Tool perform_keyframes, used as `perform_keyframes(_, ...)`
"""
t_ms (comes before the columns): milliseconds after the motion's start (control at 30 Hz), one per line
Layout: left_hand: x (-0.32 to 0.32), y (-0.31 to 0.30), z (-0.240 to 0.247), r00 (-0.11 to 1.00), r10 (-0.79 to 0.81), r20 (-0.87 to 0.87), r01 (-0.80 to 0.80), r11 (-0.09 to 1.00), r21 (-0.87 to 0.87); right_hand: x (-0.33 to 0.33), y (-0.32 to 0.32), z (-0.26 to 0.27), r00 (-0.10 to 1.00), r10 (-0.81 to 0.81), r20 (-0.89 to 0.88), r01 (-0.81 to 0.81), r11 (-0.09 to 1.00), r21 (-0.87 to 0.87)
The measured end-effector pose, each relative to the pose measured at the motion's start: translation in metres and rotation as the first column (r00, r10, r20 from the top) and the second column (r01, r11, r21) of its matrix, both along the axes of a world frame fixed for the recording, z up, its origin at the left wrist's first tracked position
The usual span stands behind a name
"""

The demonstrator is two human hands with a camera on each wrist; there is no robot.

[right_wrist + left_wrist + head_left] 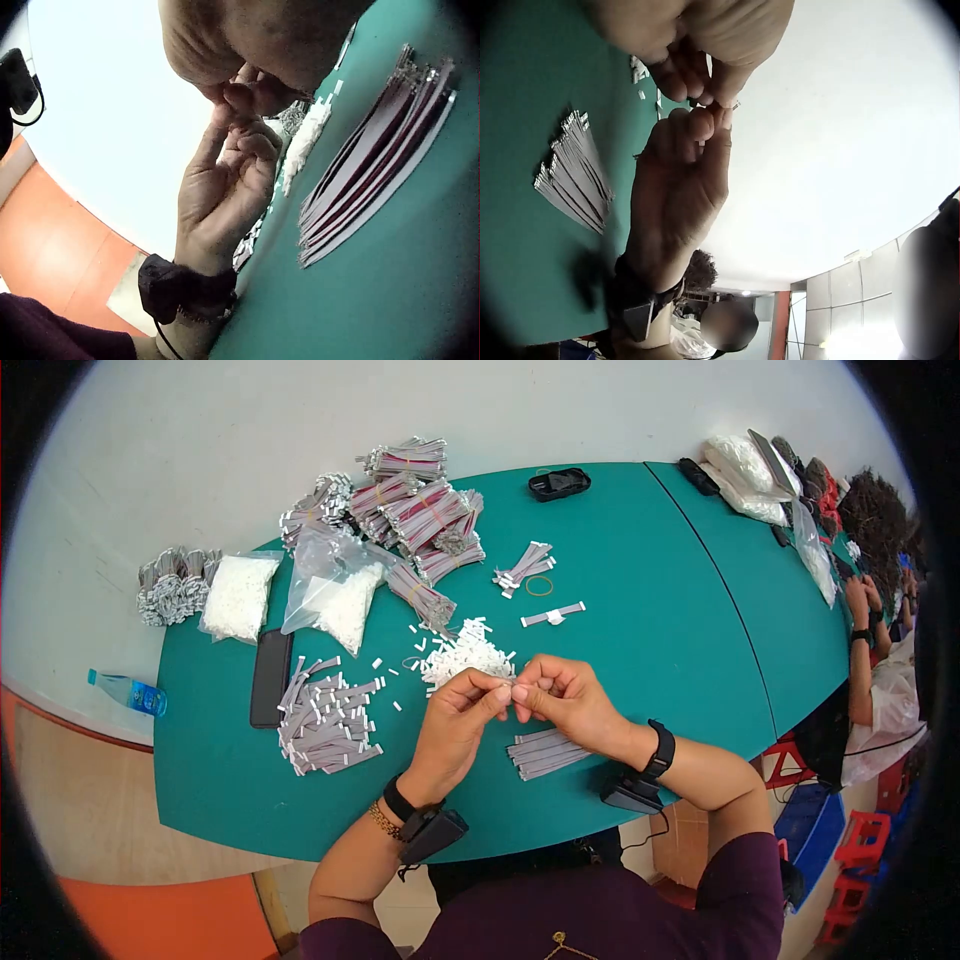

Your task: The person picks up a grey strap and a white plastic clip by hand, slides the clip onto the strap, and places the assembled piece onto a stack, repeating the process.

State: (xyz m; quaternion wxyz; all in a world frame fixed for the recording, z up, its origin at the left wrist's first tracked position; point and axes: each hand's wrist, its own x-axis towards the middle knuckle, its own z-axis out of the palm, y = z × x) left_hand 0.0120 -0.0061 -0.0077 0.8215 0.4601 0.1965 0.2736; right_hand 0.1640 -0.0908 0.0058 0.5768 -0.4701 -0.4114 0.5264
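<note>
Thumb and fingers of my left hand [452,732] meet those of my right hand [572,705] over the near middle of the table. Both hands pinch a tiny pale piece at the touching fingertips; the fingers hide most of it, and I cannot tell its kind. Just beyond them lies a heap of small white connector housings [468,650]. Beneath the right hand is a neat row of grey flat cables [545,754], seen as a fan of cables [375,157] in the right wrist view. Left of the left hand spreads a loose pile of grey cables with white ends [328,720].
A black phone [270,678] lies beside the loose pile. Bags of white parts [240,598] and banded cable bundles [425,520] fill the far left. Farther off are a single cable [553,615], a rubber band [540,586] and a black case [559,484]. Other people sit at right.
</note>
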Motion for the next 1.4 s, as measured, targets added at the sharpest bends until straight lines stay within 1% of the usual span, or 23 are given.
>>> perform_keyframes(67, -0.001, 0.002, -0.002, 0.999, 0.004, -0.044, -0.001, 0.998, 0.067, 0.0, 0.0, -0.001, 1.0, -0.004, 0.009, 0.004, 1.0, 0.002)
perform_keyframes(167, -0.002, 0.004, 0.001, 0.997, 0.002, -0.078, 0.007, 0.993, 0.115, 0.001, 0.0, -0.004, 1.0, -0.016, 0.025, 0.016, 1.0, 0.013)
perform_keyframes(267, -0.002, 0.003, 0.006, 0.996, 0.001, -0.087, 0.006, 0.996, 0.087, 0.002, 0.001, -0.004, 0.999, -0.031, 0.008, 0.031, 0.999, 0.022)
perform_keyframes(367, -0.003, 0.005, 0.007, 0.995, 0.019, -0.102, -0.007, 0.993, 0.122, 0.003, 0.001, -0.004, 0.999, -0.046, -0.005, 0.046, 0.998, 0.031)
perform_keyframes(467, -0.004, 0.01, 0.01, 0.999, 0.017, -0.035, -0.015, 0.999, 0.039, 0.005, 0.001, -0.004, 0.998, -0.056, 0.012, 0.056, 0.998, 0.022)
perform_keyframes(567, -0.005, 0.012, 0.009, 0.999, 0.018, -0.039, -0.015, 0.997, 0.079, 0.006, 0.001, -0.004, 0.998, -0.069, 0.006, 0.068, 0.997, 0.024)
perform_keyframes(767, -0.006, 0.013, 0.008, 1.0, 0.011, -0.004, -0.011, 1.0, 0.014, 0.007, 0.001, -0.004, 0.998, -0.067, -0.02, 0.068, 0.997, 0.033)
perform_keyframes(1167, -0.007, 0.016, 0.002, 0.997, -0.071, 0.0, 0.071, 0.996, -0.046, 0.007, 0.001, -0.002, 0.999, -0.043, 0.024, 0.042, 0.998, 0.041)
perform_keyframes(1267, -0.006, 0.014, 0.004, 0.998, -0.062, -0.01, 0.061, 0.997, -0.05, 0.007, 0.0, -0.002, 0.999, -0.029, 0.037, 0.027, 0.999, 0.032)
perform_keyframes(1400, -0.005, 0.01, 0.009, 0.998, -0.018, -0.058, 0.018, 1.0, 0.004, 0.006, 0.0, 0.0, 0.998, -0.014, 0.053, 0.013, 1.0, 0.012)
